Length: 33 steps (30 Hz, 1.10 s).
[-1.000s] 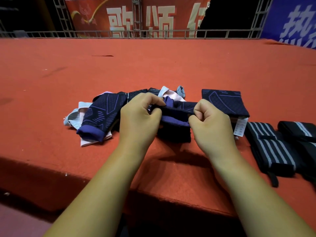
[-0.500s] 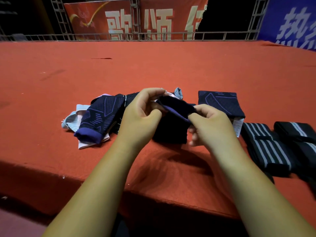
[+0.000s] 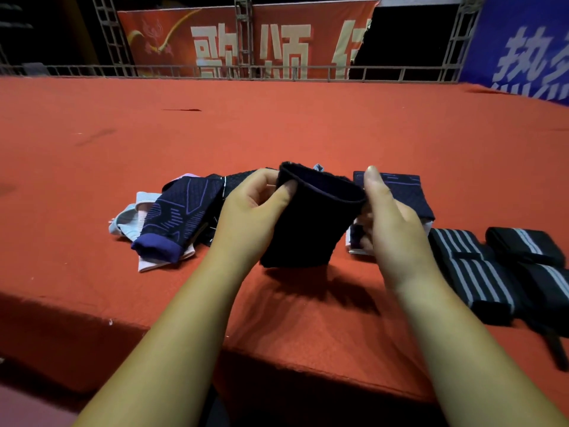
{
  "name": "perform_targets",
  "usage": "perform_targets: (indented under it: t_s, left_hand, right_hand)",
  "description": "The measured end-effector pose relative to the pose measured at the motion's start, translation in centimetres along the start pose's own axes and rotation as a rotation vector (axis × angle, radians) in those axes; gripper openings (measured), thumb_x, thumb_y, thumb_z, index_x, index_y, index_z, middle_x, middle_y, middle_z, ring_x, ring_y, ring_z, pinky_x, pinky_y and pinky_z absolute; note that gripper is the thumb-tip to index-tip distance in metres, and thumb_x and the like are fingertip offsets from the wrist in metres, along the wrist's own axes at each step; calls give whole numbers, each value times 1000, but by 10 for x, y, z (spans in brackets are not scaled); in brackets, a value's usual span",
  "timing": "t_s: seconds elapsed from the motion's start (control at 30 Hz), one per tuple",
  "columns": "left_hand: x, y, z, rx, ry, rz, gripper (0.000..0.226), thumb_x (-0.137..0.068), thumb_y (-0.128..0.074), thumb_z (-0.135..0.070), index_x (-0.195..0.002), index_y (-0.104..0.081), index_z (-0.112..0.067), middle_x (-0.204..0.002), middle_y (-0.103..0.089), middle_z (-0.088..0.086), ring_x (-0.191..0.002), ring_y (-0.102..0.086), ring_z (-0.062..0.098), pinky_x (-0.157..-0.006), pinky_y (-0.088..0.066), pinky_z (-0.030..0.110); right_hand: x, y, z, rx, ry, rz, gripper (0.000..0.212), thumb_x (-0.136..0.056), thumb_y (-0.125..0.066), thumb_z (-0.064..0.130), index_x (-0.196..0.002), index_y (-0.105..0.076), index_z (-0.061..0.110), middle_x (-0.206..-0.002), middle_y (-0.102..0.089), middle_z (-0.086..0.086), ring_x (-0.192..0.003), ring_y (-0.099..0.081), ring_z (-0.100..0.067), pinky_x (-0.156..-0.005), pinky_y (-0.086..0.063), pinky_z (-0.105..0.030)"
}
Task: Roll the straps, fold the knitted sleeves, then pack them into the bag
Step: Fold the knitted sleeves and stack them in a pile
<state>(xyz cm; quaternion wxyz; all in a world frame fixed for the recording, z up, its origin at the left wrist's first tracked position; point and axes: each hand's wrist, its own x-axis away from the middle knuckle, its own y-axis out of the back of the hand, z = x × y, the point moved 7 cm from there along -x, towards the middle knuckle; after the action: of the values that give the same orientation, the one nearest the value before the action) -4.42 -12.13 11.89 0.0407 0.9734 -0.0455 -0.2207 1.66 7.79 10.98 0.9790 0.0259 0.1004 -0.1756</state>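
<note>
Pinching opposite edges of the dark knitted sleeve (image 3: 308, 229): left hand (image 3: 249, 217) and right hand (image 3: 397, 226).

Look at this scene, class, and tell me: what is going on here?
A person holds a dark knitted sleeve up off the red table, the left hand and right hand each pinching a side of its open rim. A loose pile of sleeves lies to the left, one folded sleeve lies behind the right hand, and the striped straps at the right look already rolled. No bag is in view.
</note>
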Motion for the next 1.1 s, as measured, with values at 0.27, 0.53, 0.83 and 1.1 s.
perform_targets:
  t_s: [0.27, 0.53, 0.83, 1.1]
  left_hand:
    - [-1, -3, -4, 232, 188, -89, 21, -106, -68, -31, -110, -79, -14, -102, -82, 10, -94, -79, 24, -88, -64, 48]
    - [6, -17, 17, 1, 328, 134, 46, -96, -78, -34, -138, -60, -33, -100, -81, -11, -94, -78, 5, -86, -61, 35]
    - [7, -14, 21, 101, 244, 182, 28, -96, -76, -8, -116, -78, -27, -109, -81, 7, -97, -78, 19, -76, -57, 26]
    - [3, -4, 26, 149, 256, 171, 34, -87, -84, -6, -116, -81, -23, -115, -80, 11, -111, -76, 34, -102, -58, 48]
  right_hand:
    - [2, -12, -23, -22, -18, 154, 25, -107, -65, 34, -111, -78, 12, -107, -83, -7, -107, -79, -32, -102, -59, -58]
    - [-9, 4, -45, -102, -34, -75, 48, -98, -71, 43, -96, -71, -4, -96, -79, -25, -96, -79, -40, -94, -60, -67]
    - [-18, 4, -52, -192, -116, -49, 38, -95, -81, 38, -127, -66, 26, -102, -84, -2, -101, -81, -29, -85, -66, -53]
    - [-7, -10, -32, -89, 67, 131, 30, -97, -75, 2, -122, -76, 17, -114, -82, -3, -112, -77, -23, -104, -60, -47]
